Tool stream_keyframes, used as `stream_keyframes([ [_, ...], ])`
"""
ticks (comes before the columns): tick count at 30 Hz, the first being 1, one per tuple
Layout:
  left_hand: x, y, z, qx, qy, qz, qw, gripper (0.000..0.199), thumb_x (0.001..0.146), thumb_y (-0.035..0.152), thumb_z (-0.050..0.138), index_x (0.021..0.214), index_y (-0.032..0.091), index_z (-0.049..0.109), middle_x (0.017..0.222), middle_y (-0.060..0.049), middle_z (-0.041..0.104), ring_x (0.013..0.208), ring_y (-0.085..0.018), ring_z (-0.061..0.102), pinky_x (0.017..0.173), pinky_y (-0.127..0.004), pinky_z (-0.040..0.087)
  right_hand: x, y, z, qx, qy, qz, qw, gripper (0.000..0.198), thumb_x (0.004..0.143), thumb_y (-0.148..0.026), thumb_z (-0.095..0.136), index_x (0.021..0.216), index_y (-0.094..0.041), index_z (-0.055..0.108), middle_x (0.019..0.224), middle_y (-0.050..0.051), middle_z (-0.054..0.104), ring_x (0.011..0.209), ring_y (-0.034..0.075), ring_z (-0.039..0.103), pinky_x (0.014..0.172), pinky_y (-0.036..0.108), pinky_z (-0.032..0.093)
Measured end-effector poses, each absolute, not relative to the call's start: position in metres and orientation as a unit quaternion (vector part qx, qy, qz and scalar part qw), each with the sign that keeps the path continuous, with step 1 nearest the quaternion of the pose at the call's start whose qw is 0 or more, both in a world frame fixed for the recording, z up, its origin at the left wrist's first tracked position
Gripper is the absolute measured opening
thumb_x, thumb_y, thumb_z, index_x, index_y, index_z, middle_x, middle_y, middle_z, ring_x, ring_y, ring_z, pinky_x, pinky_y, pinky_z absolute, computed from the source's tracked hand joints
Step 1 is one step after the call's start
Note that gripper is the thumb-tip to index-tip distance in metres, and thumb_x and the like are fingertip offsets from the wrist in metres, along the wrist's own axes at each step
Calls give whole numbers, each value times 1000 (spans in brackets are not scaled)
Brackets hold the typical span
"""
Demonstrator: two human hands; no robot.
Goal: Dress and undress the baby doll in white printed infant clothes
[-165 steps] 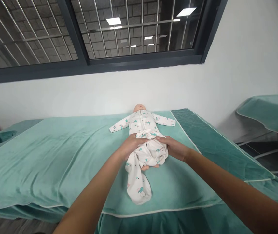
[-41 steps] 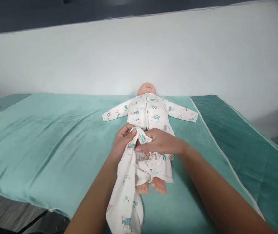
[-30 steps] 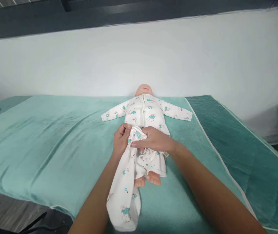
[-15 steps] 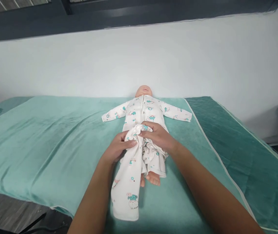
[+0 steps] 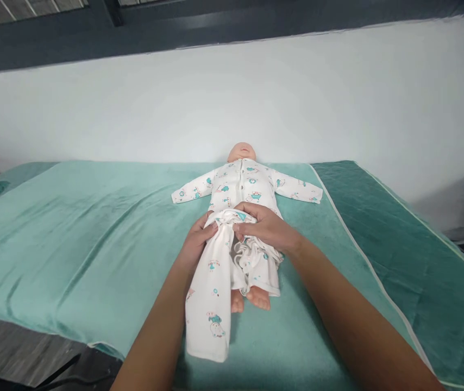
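Head view: on the green bed (image 5: 93, 233), a doll (image 5: 240, 152) lies face up, patterned trousers (image 5: 208, 296) over its legs. The left hand (image 5: 198, 237) and right hand (image 5: 268, 227) both pinch their bunched upper edge; even, gentle tension should keep the opening untwisted.

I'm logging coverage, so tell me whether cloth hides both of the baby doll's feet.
No, both bare feet of the baby doll stick out past the white printed cloth at its legs.
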State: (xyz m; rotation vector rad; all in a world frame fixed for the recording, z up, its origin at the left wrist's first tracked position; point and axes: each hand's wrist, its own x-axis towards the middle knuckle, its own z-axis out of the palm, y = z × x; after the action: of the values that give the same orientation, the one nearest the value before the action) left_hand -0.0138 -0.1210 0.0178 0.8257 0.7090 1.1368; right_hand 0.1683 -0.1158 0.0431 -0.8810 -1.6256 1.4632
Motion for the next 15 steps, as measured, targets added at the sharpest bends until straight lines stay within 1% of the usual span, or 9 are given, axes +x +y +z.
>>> stream_keyframes([
  [4,-13,-122,16,387,331,513,690,36,64,35,84,83,17,59,68,2,62,54,-11,57,55,-23,45,167,-116,44,-352,-649,567,366,27,73,-36,76,90,-20,61,81,-2,65,75,16,61,68,28,47],
  [8,-14,-122,15,406,345,511,675,36,65,36,83,81,17,58,68,3,59,57,-11,55,55,-22,43,167,-116,44,-379,-667,529,362,35,70,-35,79,98,-21,62,93,0,63,85,18,60,74,29,48],
  [12,-15,-121,15,405,335,504,686,38,64,37,84,81,17,58,69,3,59,58,-10,54,55,-22,43,168,-116,45,-381,-675,528,348,33,72,-32,76,100,-21,62,97,-1,62,90,18,58,77,29,47],
  [15,-15,-122,17,398,331,501,693,39,62,37,85,80,17,57,67,3,59,55,-10,54,53,-22,43,168,-117,46,-371,-668,551,335,28,74,-31,73,98,-21,61,94,-1,61,86,17,58,74,29,48],
])
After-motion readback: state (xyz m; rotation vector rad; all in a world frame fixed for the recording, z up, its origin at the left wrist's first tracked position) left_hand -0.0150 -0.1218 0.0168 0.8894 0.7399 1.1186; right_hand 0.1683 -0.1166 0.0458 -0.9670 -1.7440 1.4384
